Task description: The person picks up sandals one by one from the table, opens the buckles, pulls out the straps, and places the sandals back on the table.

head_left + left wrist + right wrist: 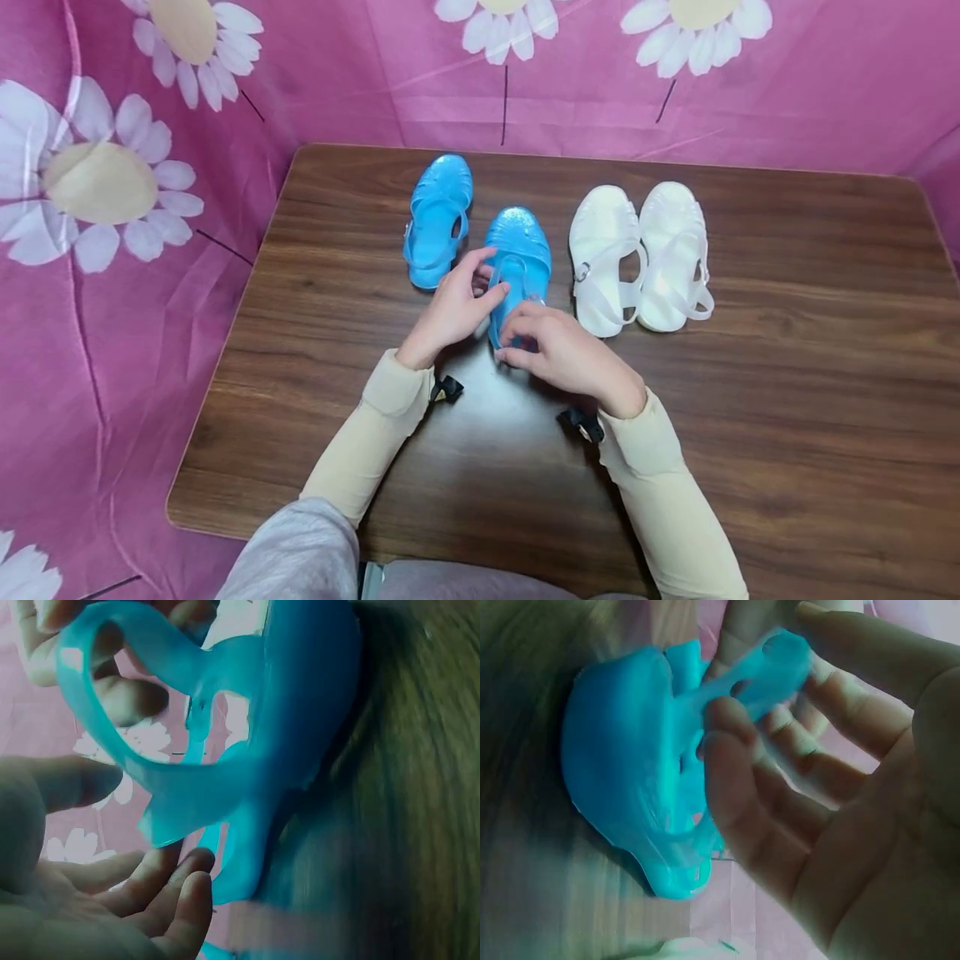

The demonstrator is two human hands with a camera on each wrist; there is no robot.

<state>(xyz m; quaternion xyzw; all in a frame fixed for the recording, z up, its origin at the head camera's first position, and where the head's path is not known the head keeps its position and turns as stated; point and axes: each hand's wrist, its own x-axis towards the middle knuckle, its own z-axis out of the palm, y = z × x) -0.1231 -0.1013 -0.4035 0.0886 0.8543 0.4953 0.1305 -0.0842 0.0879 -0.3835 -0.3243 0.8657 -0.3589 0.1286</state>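
Observation:
A blue jelly sandal [517,229] lies toe-away on the table, with both hands at its heel end. My left hand [457,304] is at its left side; in the left wrist view the thumb tip is right at the looped heel strap [191,791], with the other fingers loosely bent below it. From the right, my right hand [562,346] has bent fingers about the strap; in the right wrist view some fingers [727,772] pass in front of the strap [761,675] and others behind. Holes show near the strap's end. Its mate, another blue sandal [435,229], stands to the left.
Two white sandals [606,258] [672,258] stand side by side to the right of the hands. Everything rests on a brown wood-grain table [810,375]. Pink cloth [412,83] with daisies hangs behind and to the left. Each wrist wears a small black camera [447,389].

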